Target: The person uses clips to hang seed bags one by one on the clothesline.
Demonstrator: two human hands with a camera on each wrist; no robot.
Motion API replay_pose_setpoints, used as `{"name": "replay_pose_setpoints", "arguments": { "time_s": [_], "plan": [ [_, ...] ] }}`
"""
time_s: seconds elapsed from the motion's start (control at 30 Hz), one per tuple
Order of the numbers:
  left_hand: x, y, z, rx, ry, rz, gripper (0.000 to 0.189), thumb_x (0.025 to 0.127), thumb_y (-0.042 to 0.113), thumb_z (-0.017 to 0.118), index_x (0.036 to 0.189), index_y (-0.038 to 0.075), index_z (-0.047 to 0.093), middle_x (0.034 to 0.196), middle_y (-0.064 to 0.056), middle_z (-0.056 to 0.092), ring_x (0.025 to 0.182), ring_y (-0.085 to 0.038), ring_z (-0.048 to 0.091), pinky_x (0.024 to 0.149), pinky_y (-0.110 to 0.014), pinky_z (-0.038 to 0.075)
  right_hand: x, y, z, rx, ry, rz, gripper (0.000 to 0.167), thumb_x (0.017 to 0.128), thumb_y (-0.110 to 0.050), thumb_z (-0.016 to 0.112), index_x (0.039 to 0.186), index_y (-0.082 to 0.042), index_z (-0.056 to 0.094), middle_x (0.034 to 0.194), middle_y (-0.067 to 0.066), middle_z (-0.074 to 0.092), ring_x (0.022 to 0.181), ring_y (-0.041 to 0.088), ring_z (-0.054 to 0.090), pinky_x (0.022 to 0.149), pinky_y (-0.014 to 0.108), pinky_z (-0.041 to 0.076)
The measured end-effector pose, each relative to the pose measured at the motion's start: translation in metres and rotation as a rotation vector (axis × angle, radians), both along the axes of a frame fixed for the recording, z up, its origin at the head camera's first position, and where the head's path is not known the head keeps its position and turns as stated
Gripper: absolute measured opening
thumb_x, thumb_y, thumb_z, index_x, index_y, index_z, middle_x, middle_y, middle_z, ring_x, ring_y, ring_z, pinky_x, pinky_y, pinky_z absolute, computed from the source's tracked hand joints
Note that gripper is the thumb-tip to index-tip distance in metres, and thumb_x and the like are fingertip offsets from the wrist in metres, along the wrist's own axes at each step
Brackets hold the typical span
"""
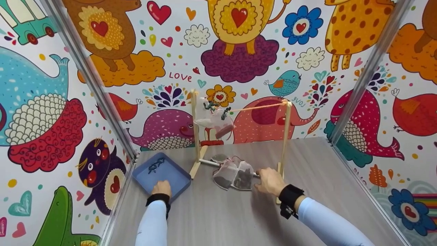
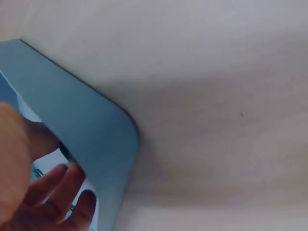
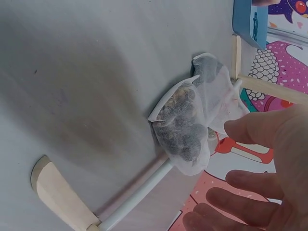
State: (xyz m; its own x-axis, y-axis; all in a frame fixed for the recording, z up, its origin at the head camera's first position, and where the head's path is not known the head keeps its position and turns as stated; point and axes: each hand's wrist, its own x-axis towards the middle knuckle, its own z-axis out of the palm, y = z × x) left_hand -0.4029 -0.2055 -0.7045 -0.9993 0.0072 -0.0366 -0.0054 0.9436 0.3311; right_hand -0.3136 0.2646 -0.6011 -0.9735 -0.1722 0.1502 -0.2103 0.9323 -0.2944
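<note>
My left hand reaches into a blue tray. Between its thumb and index finger a dark green bit of a small clip shows, partly hidden by the tray wall. Several more green clips lie in the tray. My right hand hovers beside a group of white mesh tea bags with dark contents, its fingers spread and loosely bent, holding nothing. Those bags lie at a white rod. Other tea bags hang above, with green clips at their tops.
Two wooden posts stand on flat wooden feet, with an orange string stretched between their tops. The grey table is enclosed by walls printed with cartoon animals and metal corner profiles.
</note>
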Motion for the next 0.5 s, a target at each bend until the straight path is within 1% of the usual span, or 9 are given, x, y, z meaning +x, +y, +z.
{"name": "replay_pose_setpoints", "arguments": {
  "time_s": [0.03, 0.07, 0.1, 0.13, 0.17, 0.23, 0.27, 0.4, 0.5],
  "plan": [
    [-0.001, -0.003, -0.006, -0.005, 0.012, -0.001, 0.013, 0.1, -0.001, 0.071, 0.107, -0.009, 0.079, 0.104, -0.034, 0.078, 0.093, -0.052, 0.079, 0.076, -0.059, 0.067, 0.001, -0.001, -0.001, 0.0, 0.0, 0.002, 0.037, 0.08, -0.019, 0.096, 0.106, 0.001, 0.078, 0.094, 0.019, 0.083, 0.086, 0.04, 0.08, 0.078, 0.059, 0.066],
    [0.002, -0.003, -0.003, 0.001, 0.008, 0.005, 0.013, 0.101, -0.002, 0.069, 0.106, -0.01, 0.079, 0.103, -0.034, 0.079, 0.093, -0.051, 0.079, 0.076, -0.058, 0.067, 0.002, -0.001, -0.001, -0.002, -0.001, 0.004, 0.037, 0.08, -0.019, 0.096, 0.105, 0.001, 0.078, 0.093, 0.018, 0.083, 0.085, 0.039, 0.08, 0.078, 0.058, 0.066],
    [0.009, 0.001, 0.008, 0.007, 0.002, 0.016, 0.012, 0.101, -0.004, 0.069, 0.105, -0.01, 0.079, 0.102, -0.035, 0.079, 0.092, -0.051, 0.08, 0.076, -0.059, 0.067, 0.003, -0.002, -0.002, -0.003, -0.006, 0.006, 0.036, 0.08, -0.019, 0.096, 0.105, 0.001, 0.079, 0.093, 0.018, 0.083, 0.086, 0.039, 0.08, 0.078, 0.058, 0.066],
    [0.012, 0.001, 0.011, 0.004, 0.002, 0.018, 0.012, 0.101, -0.005, 0.069, 0.105, -0.01, 0.078, 0.102, -0.035, 0.079, 0.091, -0.051, 0.08, 0.076, -0.059, 0.067, 0.003, -0.003, -0.002, -0.001, -0.007, 0.01, 0.036, 0.08, -0.02, 0.096, 0.104, 0.0, 0.079, 0.093, 0.017, 0.083, 0.085, 0.038, 0.08, 0.078, 0.058, 0.066],
    [0.017, 0.004, 0.019, 0.003, -0.002, 0.019, 0.011, 0.1, -0.005, 0.071, 0.106, -0.011, 0.078, 0.103, -0.035, 0.079, 0.092, -0.051, 0.08, 0.078, -0.059, 0.067, 0.004, -0.004, -0.001, 0.001, -0.01, 0.014, 0.036, 0.08, -0.02, 0.095, 0.104, 0.0, 0.079, 0.093, 0.017, 0.083, 0.085, 0.038, 0.08, 0.078, 0.058, 0.066],
    [0.02, 0.007, 0.024, -0.022, 0.002, 0.009, 0.011, 0.099, -0.005, 0.074, 0.106, -0.011, 0.078, 0.104, -0.035, 0.079, 0.093, -0.05, 0.08, 0.079, -0.059, 0.068, 0.004, -0.005, 0.0, 0.001, -0.012, 0.019, 0.034, 0.08, -0.021, 0.095, 0.102, -0.001, 0.079, 0.093, 0.016, 0.083, 0.085, 0.038, 0.08, 0.078, 0.057, 0.066],
    [0.025, 0.011, 0.033, -0.029, -0.005, 0.008, 0.011, 0.098, -0.005, 0.074, 0.107, -0.012, 0.077, 0.105, -0.035, 0.079, 0.094, -0.05, 0.08, 0.081, -0.06, 0.068, 0.004, -0.006, 0.001, -0.001, -0.013, 0.02, 0.032, 0.081, -0.021, 0.094, 0.101, -0.002, 0.079, 0.092, 0.015, 0.083, 0.085, 0.037, 0.08, 0.078, 0.057, 0.065],
    [0.026, 0.016, 0.047, -0.07, 0.062, -0.029, 0.01, 0.099, -0.003, 0.074, 0.105, -0.009, 0.078, 0.104, -0.034, 0.08, 0.095, -0.05, 0.08, 0.081, -0.06, 0.068, 0.004, -0.011, 0.005, -0.023, -0.011, 0.032, 0.023, 0.082, -0.018, 0.091, 0.096, -0.005, 0.078, 0.09, 0.013, 0.082, 0.085, 0.035, 0.079, 0.078, 0.057, 0.065],
    [0.022, 0.022, 0.063, -0.031, 0.127, -0.044, 0.011, 0.1, 0.001, 0.073, 0.103, -0.006, 0.081, 0.102, -0.031, 0.081, 0.095, -0.049, 0.081, 0.082, -0.06, 0.067, 0.004, -0.016, 0.01, -0.05, -0.015, 0.051, 0.023, 0.085, -0.018, 0.09, 0.1, -0.003, 0.08, 0.091, 0.013, 0.082, 0.083, 0.033, 0.078, 0.077, 0.056, 0.065]
  ]
}}
